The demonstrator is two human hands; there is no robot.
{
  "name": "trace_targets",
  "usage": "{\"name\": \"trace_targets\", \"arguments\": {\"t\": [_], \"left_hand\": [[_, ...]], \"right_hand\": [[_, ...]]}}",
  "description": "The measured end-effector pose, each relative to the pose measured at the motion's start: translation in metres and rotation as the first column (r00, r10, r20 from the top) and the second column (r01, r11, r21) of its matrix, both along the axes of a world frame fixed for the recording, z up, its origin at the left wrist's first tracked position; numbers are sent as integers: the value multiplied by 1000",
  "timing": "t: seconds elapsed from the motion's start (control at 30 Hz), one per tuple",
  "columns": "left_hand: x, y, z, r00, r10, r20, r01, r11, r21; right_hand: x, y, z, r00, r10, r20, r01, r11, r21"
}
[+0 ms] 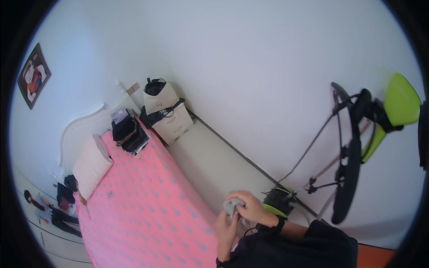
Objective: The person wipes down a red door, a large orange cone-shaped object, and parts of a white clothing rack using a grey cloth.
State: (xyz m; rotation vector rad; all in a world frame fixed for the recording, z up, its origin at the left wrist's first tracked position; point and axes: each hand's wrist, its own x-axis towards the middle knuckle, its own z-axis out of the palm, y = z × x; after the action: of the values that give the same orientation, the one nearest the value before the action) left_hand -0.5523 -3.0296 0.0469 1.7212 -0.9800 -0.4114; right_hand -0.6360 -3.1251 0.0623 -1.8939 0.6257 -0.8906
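Observation:
My left hand (227, 231) and my right hand (248, 206) both hold a small crumpled grey cloth (232, 205) between their fingers, near the right side of the bed. Below and to the left lies the pink bedsheet (161, 201) with grey spots. A small patterned item (110, 194) rests on the sheet, too small to name. Toward the headboard are a pale pillow (93, 167) and a stack of dark folded clothes (130, 132).
A white bedside cabinet (174, 125) carries a cream bag (161, 100). On the right stands a green and black garment steamer (348, 150) with its hose, close to the wall. A person (50, 212) shows at the far left, apparently in a mirror.

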Motion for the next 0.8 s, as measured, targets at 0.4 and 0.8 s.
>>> {"name": "trace_targets", "arguments": {"t": [0.4, 0.8], "left_hand": [[109, -173, 30, 879, -349, -324, 294, 933, -207], [242, -312, 33, 637, -470, -611, 272, 878, -393]], "right_hand": [[65, -143, 32, 962, -232, 145, 224, 972, 70], [117, -254, -16, 805, -590, 56, 575, 801, 169]]}}
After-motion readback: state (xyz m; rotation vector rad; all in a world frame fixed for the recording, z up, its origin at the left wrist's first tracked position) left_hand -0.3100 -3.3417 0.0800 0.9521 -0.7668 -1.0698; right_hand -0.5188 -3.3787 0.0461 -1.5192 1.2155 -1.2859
